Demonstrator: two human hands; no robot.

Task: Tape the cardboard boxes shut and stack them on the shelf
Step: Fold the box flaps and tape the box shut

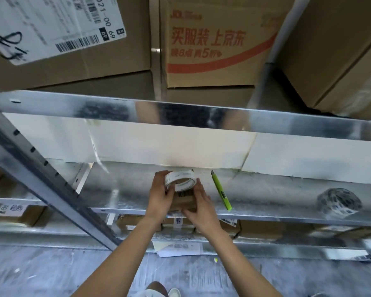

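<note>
Gripping tape roll [179, 179], left hand [160, 195]; right hand [199, 205] steadies small box [183, 200]

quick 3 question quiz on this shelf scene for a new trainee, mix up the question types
1. True or false: the left hand grips the roll of tape.
2. What lies on the shelf just right of the small cardboard box? A) scissors B) a green box cutter C) a marker
3. Fill in: the right hand rests on the small cardboard ____.

Key
1. True
2. B
3. box
</note>
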